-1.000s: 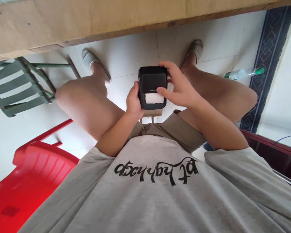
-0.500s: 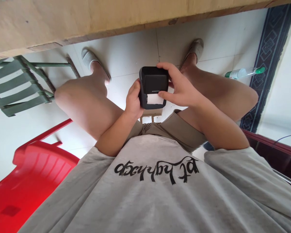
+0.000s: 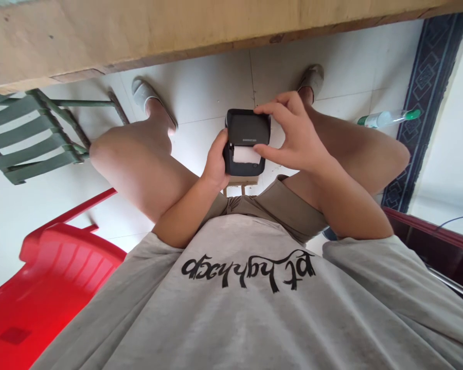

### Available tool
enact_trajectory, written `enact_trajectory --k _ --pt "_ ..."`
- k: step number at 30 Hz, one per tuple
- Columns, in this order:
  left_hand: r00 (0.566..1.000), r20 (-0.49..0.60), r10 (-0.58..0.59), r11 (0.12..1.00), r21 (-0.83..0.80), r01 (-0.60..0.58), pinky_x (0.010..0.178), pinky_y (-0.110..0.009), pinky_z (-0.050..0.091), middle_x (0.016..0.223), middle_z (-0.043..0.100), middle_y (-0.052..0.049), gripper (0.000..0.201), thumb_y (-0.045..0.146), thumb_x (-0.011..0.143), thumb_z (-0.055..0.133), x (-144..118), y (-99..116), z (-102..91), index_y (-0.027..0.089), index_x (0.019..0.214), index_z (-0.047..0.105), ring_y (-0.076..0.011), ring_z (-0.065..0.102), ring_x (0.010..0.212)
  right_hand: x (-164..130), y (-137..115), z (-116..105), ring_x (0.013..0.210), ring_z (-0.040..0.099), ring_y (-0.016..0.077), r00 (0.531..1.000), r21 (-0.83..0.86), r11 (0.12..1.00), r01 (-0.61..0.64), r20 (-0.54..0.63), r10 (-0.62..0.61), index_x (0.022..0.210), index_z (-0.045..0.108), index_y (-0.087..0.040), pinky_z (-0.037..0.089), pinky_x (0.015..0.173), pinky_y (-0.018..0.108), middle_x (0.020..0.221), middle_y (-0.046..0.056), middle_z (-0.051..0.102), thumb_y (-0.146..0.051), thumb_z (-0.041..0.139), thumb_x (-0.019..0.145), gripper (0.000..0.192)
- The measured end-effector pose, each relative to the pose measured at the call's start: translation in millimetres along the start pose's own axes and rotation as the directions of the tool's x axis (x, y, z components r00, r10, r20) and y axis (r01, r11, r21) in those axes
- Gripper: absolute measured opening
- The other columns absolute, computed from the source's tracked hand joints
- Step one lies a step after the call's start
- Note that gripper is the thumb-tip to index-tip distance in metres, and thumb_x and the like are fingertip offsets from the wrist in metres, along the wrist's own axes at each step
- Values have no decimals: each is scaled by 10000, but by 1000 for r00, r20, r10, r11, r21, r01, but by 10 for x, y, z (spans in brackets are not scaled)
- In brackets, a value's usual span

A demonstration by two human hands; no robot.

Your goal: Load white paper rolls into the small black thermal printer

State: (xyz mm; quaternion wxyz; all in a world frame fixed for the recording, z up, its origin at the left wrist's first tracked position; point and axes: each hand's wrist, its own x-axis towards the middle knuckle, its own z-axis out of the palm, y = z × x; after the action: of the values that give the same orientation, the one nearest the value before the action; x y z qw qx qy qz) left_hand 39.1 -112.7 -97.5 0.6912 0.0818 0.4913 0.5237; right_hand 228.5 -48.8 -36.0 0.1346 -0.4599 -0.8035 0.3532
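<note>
Above my lap is a small black portable receipt printer (image 3: 249, 128) with a dark lid and blurred lettering. A strip of white paper (image 3: 246, 154) shows below the lid's lower edge. My left hand (image 3: 217, 162) is closed around the printer's left side, its thumb along the edge; the fingers underneath are hidden. My right hand (image 3: 293, 133) spans the printer's right side, index fingertip at the top edge and thumb tip by the lid's lower edge next to the paper. The other right fingers are bent, apart from the printer.
A wooden table edge (image 3: 200, 31) runs across the top of the view. On the left stand a green strapped folding stool (image 3: 50, 131) and a red plastic chair (image 3: 73, 262). A clear bottle with a green cap (image 3: 389, 118) lies on the floor at right.
The printer has tilted slightly, and its lid lettering sits a little higher. My right hand's remaining fingers have lifted away from the printer's side, while index and thumb stay on it.
</note>
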Motion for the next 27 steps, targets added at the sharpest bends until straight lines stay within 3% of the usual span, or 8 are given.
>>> enact_trajectory --k 5,9,12,15,17,20,27 --pt "996 56 -69 997 42 67 942 -406 661 934 783 -28 454 676 879 799 18 -49 -57 249 1019 735 -297 795 1125 -10 -23 20 989 675 217 952 17 982 -188 -244 186 1252 588 -237 624 997 443 990 77 649 -601 501 1054 424" --pt "995 64 -75 995 69 70 960 -416 636 945 759 -36 467 680 891 782 20 -53 -72 244 1043 710 -296 786 1111 -10 -61 95 943 692 186 896 85 984 -155 -408 177 980 446 -235 602 905 379 974 63 673 -449 520 1018 230" --pt "997 63 -33 997 65 29 923 -375 622 955 742 -31 462 666 896 793 12 -55 -53 236 1030 692 -262 774 1061 -7 -135 109 994 713 199 946 -52 983 -174 -288 152 947 511 -216 576 927 385 1069 80 726 -362 467 1033 175" --pt "997 70 8 996 84 -14 873 -343 612 912 698 -12 458 653 900 815 0 -64 -36 231 992 662 -221 752 975 11 -222 114 998 717 223 978 -276 939 -205 -81 190 1124 684 -210 541 876 386 1174 80 761 -310 469 1039 252" --pt "997 66 27 995 99 -34 867 -340 606 882 657 -5 460 643 899 828 -3 -70 -35 230 960 637 -214 736 962 26 -269 125 1029 722 240 981 -371 912 -178 8 195 1222 734 -226 500 799 369 1279 74 768 -314 470 1044 331" --pt "998 48 36 994 103 -41 908 -354 596 875 613 -6 461 631 905 834 6 -74 -46 227 950 618 -222 723 998 45 -321 137 981 710 228 979 -436 890 -133 86 188 1189 774 -237 413 702 349 1331 56 771 -319 459 1049 354" --pt "1000 29 -6 991 133 2 686 -267 512 824 614 18 426 567 874 879 -19 -52 -34 219 933 639 -130 620 752 105 -328 101 827 660 215 928 -485 859 -166 218 303 1353 719 -258 304 675 307 1144 71 802 -264 595 948 424"
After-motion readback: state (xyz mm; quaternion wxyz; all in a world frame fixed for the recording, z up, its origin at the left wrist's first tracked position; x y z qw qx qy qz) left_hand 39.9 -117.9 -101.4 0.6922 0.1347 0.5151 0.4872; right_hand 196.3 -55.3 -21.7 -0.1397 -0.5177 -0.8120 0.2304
